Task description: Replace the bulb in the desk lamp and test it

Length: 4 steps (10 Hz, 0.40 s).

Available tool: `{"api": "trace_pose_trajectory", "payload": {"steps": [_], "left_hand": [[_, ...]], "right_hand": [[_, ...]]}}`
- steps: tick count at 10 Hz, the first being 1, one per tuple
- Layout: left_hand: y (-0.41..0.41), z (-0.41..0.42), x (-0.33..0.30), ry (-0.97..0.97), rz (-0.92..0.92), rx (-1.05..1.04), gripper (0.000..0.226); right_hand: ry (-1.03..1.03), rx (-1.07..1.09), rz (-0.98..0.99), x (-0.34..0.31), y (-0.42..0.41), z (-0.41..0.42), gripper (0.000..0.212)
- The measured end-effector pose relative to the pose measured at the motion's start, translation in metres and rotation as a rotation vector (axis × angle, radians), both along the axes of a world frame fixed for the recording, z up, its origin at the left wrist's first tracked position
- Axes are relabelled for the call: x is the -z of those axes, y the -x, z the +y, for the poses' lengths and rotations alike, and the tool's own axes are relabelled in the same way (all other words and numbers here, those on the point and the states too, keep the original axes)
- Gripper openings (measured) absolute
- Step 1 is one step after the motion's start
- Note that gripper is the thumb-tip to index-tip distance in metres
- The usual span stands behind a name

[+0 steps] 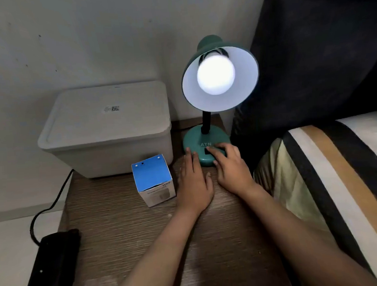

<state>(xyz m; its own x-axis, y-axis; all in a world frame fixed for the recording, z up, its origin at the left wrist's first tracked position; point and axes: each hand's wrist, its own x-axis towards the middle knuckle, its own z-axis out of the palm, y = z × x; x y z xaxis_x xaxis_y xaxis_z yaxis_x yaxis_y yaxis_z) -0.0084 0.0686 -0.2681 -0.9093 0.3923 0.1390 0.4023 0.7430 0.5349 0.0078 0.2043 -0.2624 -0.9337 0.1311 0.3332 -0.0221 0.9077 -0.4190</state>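
A green desk lamp stands at the back of a wooden bedside table (127,232). Its shade (243,81) tilts toward me and a round white bulb (216,75) inside it glows brightly. My left hand (194,182) lies flat on the table, its fingertips touching the left edge of the round green lamp base (196,140). My right hand (231,166) rests on the front of the base, with its index finger on the dark switch below the letters ATN. Neither hand holds anything.
A blue-topped white cardboard box (153,182) stands just left of my left hand. Behind it sits a lidded grey plastic bin (106,128). A black power strip (51,268) with a cord lies at the table's left edge. A striped bed (332,177) borders the right.
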Motion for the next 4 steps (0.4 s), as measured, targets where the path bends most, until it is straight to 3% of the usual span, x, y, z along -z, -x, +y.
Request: {"api": "trace_pose_trajectory", "payload": {"steps": [1,2,3,4], "left_hand": [[0.001,0.0,0.001,-0.012,-0.005,0.007,0.066],[0.0,0.0,0.001,-0.017,-0.031,0.021,0.066],[0.0,-0.002,-0.009,-0.027,-0.099,-0.011,0.074],[-0.023,-0.005,-0.019,-0.126,-0.126,0.004,0.079]], "right_hand": [[-0.065,0.015,-0.018,-0.002,0.0,-0.002,0.046],[0.063,-0.015,-0.03,0.003,-0.005,-0.003,0.053],[0.335,0.049,0.084,-0.023,-0.023,-0.014,0.052],[0.347,0.221,0.554,-0.074,-0.058,-0.029,0.027]]}}
